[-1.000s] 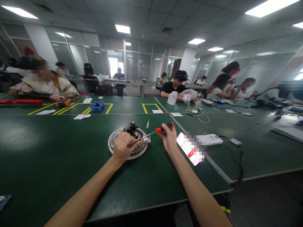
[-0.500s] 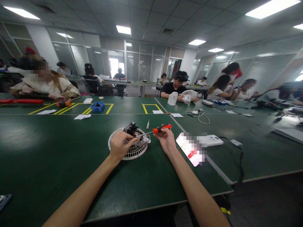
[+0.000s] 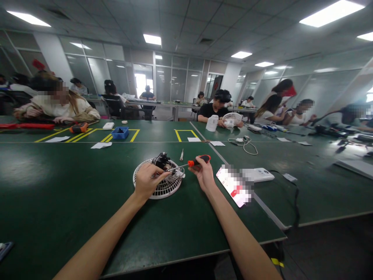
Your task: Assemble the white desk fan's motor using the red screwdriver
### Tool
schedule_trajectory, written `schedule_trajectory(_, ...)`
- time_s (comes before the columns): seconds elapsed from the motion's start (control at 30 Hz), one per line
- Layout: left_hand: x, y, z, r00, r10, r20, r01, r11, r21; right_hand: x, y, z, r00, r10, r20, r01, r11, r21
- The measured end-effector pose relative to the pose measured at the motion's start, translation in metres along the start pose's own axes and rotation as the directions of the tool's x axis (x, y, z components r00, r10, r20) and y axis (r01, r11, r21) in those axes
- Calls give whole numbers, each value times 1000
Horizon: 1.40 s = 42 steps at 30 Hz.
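My right hand is closed round the red-and-black handle of a screwdriver, whose thin shaft points left. At its tip, my left hand is pinched closed; what sits between thumb and fingers is too small to make out. Beneath the left hand lies a round white fan grille on the green table. A black motor part and loose white wires rest on the grille, partly covered by the left hand. A small pale pointed piece lies just behind the screwdriver.
A lit phone and a white power bank lie to the right. Farther back are a blue bin, a tape measure and a coiled white cable. A person across the table handles another fan part.
My right hand has shifted its hold along the screwdriver handle, its fingers now covering more of the handle's rear. The left hand stays pinched at the tip.
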State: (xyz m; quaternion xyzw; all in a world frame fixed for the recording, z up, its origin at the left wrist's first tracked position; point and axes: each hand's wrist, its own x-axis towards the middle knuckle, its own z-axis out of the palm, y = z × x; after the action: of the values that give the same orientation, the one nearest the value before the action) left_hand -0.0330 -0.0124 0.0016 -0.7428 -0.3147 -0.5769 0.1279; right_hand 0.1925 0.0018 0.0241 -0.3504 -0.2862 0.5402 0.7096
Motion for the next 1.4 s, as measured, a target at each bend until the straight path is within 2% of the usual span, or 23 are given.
schedule_trajectory(0.13, 2, 2, -2, 1000, -13, -14, 13, 1000, -9, 0, -1, -1, 998, 50, 42, -54, 992, 113)
schedule_trajectory(0.3, 4, 4, -1, 999, -41, -12, 41, 999, -12, 1, 0, -1, 995, 102, -19, -99, 987, 123)
schedule_trajectory(0.7, -1, 5, 0, 985, -161, 67, 164, 985, -55, 0, 0, 1, 994, 48, -95, -34, 988, 148)
schedule_trajectory(0.9, 0, 6, 3, 974, -224, -20, 224, 972, 63, 3, -4, -2, 972, 89, -219, -48, 981, 189)
schedule_trajectory(1.0, -1, 2, 7, 947, -320, -21, 320, 938, 134, 6, -3, -6, 957, 99, -272, -49, 982, 185)
schedule_trajectory(1.13, -5, -6, 13, 870, -483, 98, 469, 873, 137, 10, -1, -12, 955, 83, -285, -42, 988, 146)
schedule_trajectory(1.23, -5, -7, 13, 823, -548, 152, 532, 836, 132, 12, 0, -14, 957, 61, -282, -30, 993, 111)
schedule_trajectory(1.4, 0, -1, 6, 815, -566, 123, 548, 822, 153, 9, -2, -11, 947, 77, -313, -41, 992, 121)
